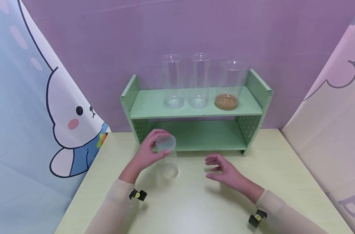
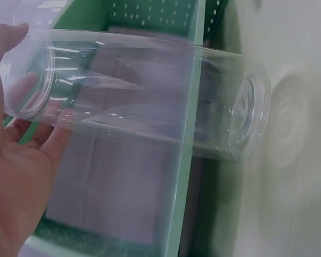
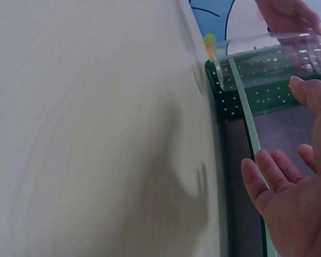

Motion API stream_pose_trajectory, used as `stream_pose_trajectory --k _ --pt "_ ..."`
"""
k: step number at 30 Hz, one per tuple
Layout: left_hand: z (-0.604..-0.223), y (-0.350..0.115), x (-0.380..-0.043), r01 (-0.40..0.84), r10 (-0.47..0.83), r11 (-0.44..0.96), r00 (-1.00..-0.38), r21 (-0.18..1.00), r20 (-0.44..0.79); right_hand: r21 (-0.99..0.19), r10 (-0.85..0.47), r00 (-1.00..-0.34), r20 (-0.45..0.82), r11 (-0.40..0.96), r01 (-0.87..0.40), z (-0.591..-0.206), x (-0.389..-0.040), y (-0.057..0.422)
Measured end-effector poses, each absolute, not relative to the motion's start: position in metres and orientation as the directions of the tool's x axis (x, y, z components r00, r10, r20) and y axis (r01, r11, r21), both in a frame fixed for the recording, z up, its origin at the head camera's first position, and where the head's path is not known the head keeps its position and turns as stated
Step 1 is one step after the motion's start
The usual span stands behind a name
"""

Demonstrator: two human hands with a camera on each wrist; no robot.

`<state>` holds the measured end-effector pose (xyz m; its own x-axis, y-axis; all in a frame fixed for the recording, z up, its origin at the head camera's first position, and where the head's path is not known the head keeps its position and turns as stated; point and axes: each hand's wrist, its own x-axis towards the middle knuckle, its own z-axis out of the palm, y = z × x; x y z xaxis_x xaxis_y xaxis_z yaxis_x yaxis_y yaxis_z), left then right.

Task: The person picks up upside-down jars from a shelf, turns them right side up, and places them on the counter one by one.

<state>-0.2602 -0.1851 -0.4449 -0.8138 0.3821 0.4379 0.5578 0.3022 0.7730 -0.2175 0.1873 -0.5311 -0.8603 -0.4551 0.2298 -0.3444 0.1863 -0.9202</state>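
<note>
The left hand [image 1: 148,149] grips a clear cylinder [image 1: 169,162] only near its top, risking tipping; the right hand [image 1: 225,170] spreads empty fingers.

Left arm [image 1: 114,206] reaches up from the bottom left of the frame, left hand [image 1: 148,152] a bit left of centre, thumb and fingers curved in a grip. Right hand [image 1: 225,171] kinda just hovers right of centre, palm inward, fingers loosely bent.
</note>
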Motion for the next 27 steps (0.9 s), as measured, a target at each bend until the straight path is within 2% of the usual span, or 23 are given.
stream_pose_trajectory --k 11,27 --pt "-0.446 -0.226 -0.263 0.543 0.309 0.432 -0.839 0.720 0.447 -0.922 -0.458 -0.864 0.210 0.201 -0.330 -0.528 -0.219 0.190" --pt "-0.423 -0.227 -0.240 0.498 0.276 0.445 -0.867 0.744 0.415 -0.918 -0.467 -0.857 0.217 0.201 -0.342 -0.526 -0.220 0.191"
